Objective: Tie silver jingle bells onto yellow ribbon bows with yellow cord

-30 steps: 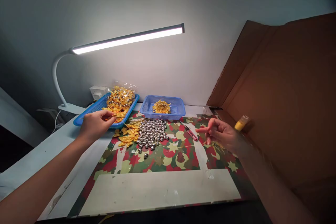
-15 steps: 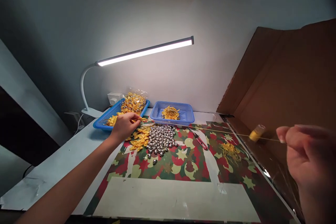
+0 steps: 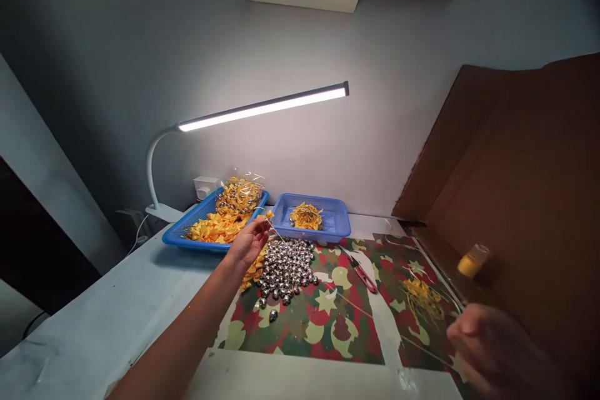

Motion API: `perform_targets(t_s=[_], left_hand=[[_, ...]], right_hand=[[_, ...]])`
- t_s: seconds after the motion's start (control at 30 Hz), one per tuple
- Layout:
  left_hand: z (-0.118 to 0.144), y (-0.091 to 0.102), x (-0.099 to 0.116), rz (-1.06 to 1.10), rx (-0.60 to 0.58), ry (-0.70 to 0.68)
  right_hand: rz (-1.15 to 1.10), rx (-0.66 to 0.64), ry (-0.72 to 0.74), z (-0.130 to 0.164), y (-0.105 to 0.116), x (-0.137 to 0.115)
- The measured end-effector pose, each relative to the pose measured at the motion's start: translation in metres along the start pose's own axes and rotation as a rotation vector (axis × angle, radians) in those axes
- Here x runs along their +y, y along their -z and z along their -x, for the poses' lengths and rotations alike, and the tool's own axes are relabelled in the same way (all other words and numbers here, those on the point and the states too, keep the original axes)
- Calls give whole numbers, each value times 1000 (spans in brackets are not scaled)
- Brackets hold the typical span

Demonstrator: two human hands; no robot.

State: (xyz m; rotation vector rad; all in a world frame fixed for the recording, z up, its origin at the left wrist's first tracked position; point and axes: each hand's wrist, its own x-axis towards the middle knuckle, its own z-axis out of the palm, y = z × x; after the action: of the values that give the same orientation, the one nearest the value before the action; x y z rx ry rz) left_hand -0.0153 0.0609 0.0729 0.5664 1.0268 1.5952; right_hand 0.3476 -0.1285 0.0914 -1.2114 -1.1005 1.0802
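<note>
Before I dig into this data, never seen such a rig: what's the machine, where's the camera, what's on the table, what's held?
There's no machine: these are a person's two bare hands, seen by one camera worn on the head, looking forward and down.

The left hand pinches a small yellow piece at its fingertips. The right hand is blurred, so I can't tell what it holds; a thin thread slants across the patterned sheet toward it.

Silver beads lie in a pile, with red-handled snips to their right. Behind are a blue basket and a smaller basket, both holding yellow pieces. A lamp shines above.
</note>
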Motion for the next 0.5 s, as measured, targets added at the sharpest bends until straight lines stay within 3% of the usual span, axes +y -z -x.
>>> perform_targets(t_s=[0.13,0.23,0.33,0.4,0.5], left_hand=[[15,-2,8,161,-63,76],[31,-7,10,242,-131,116],[50,-15,12,312,-199,127],[65,-20,15,361,-258,123],[90,-22,18,480,-502,152]], right_hand=[[104,-17,-251,-37,17,29],[196,36,-280,-58,30,56],[392,-43,-221,-74,31,80],[594,-72,-57,-83,22,89],[969,-116,113,-97,-1,90]])
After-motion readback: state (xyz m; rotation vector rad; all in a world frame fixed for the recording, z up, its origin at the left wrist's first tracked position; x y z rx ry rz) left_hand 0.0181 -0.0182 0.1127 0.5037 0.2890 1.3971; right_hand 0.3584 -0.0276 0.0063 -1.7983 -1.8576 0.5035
